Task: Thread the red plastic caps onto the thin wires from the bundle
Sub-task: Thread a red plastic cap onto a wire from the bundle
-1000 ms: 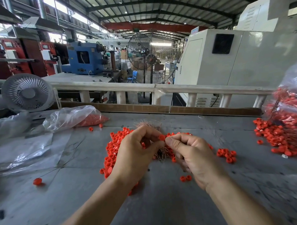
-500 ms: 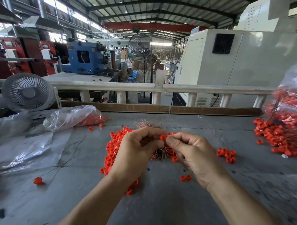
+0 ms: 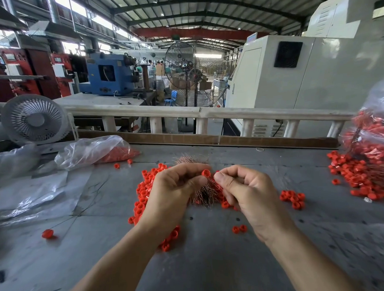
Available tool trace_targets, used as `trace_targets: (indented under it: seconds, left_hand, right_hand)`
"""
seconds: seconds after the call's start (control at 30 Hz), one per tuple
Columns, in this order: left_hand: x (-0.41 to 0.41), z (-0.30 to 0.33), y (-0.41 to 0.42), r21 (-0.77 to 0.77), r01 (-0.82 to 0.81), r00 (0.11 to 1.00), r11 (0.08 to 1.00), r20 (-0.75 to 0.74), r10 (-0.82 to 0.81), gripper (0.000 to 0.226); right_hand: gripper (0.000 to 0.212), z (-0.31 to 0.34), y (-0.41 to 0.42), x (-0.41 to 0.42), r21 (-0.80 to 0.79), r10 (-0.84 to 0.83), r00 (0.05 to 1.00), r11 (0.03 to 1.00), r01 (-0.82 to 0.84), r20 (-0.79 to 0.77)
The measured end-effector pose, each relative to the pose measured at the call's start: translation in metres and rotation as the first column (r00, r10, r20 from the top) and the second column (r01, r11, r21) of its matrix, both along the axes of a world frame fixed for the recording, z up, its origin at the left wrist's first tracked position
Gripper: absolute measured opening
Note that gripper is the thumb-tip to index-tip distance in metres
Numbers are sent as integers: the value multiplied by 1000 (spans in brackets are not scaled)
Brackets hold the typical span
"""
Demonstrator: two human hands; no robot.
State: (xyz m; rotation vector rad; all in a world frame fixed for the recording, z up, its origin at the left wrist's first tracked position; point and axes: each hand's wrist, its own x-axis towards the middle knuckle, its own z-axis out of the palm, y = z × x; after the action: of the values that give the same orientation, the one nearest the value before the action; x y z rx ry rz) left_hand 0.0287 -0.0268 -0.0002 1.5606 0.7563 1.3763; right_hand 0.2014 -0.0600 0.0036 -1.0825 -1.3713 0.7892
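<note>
— Left hand: how is it occupied?
— One red cap is pinched between thumb and forefinger, raised above the tabletop's middle.
— And the right hand?
— Fingers are curled, tips pressed together just beside the cap; a thin wire appears to be pinched there, though it is barely resolved.
— Bundle?
— The wire bundle is seen beneath both hands, amid the loose cap pile.
— Outward?
— A plastic bag is noted toward the far left edge; a filled bag at the right edge.
</note>
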Motion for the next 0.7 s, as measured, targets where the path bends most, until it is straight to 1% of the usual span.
trace_targets:
  seconds: [0.1, 0.23, 0.53, 0.63, 0.7]
  left_hand:
    - [0, 0, -1, -1, 15, 1000, 1000, -3, -15, 25]
    - [0, 0, -1, 14, 35, 999, 999, -17, -35, 24]
    - [-1, 0, -2, 18, 52, 998, 998, -31, -51, 24]
    - [-1, 0, -2, 10, 55, 998, 998, -44, -55, 25]
    - [-2, 0, -1, 6, 47, 998, 999, -51, -46, 24]
  right_hand:
    - [15, 1, -2, -1, 15, -7, 1000, 1000, 7, 6]
    - [7, 5, -4, -3, 20, -20, 999, 1000, 19, 44]
    - [8, 11, -9, -6, -1, -63, 993, 998, 63, 96]
    - [7, 11, -9, -7, -10, -81, 992, 997, 83, 92]
    - [6, 10, -9, -8, -15, -102, 993, 995, 103, 63]
